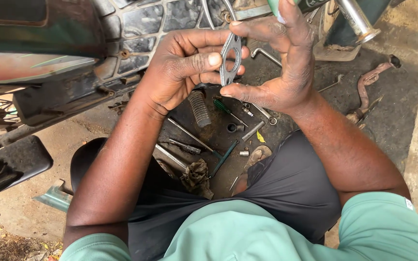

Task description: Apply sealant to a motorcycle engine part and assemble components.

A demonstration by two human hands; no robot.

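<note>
Both hands hold up a flat grey metal gasket (230,59) with a large middle hole and small end holes, just in front of a motorcycle engine (141,29). My left hand (182,67) pinches its left edge between thumb and fingers. My right hand (281,63) grips its top and bottom with forefinger and thumb, and a green-handled tool (274,6) sticks up from the same hand.
On the oily ground between my knees lie a ribbed rubber footpeg (200,108), screwdrivers (224,157), a socket (233,128), spanners (266,114), bolts and a dirty rag (197,178). A kick lever (369,83) lies right; the chrome exhaust pipe (356,19) is upper right.
</note>
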